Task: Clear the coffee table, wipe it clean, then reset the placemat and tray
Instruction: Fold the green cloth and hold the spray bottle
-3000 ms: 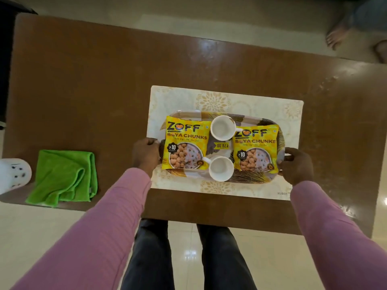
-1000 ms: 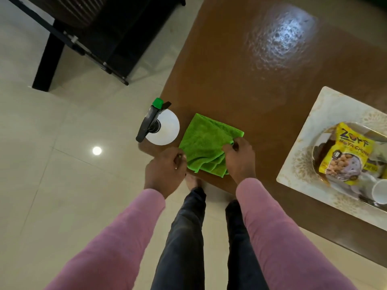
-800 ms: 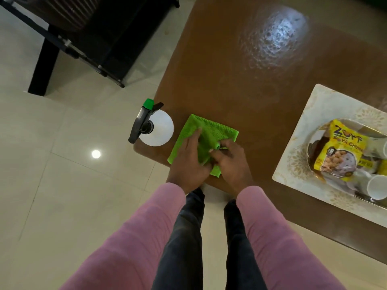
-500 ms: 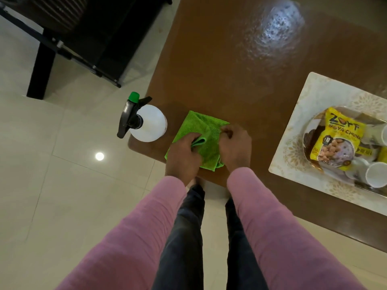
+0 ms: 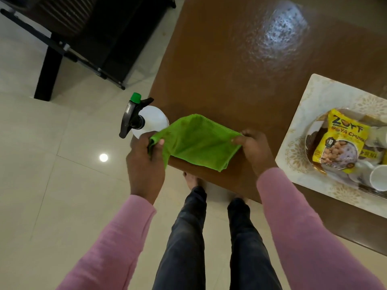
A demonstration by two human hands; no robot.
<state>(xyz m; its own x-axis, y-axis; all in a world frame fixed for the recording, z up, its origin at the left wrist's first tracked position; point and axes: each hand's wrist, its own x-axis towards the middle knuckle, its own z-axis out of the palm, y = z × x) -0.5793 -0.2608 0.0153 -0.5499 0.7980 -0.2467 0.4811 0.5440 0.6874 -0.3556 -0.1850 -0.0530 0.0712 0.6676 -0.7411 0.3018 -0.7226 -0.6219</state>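
A green cloth [image 5: 199,143] is stretched between my two hands just above the near left corner of the brown coffee table [image 5: 240,65]. My left hand [image 5: 144,162] pinches its left end and my right hand [image 5: 255,149] pinches its right end. At the right edge lies a pale patterned placemat [image 5: 314,97] with a tray [image 5: 308,143] on it. The tray carries a yellow soya chunks packet [image 5: 339,141] and a white cup [image 5: 378,180], partly cut off by the frame.
A white spray bottle [image 5: 150,120] with a black trigger and green cap stands on the table's left corner, close to my left hand. Dark furniture [image 5: 83,34] stands on the tiled floor at the upper left. My legs are below the table's near edge.
The cloth lay folded on the table corner under my hands; now both hands have lifted it and pulled it open between them. Three seconds ago my hands held the tray's sides.
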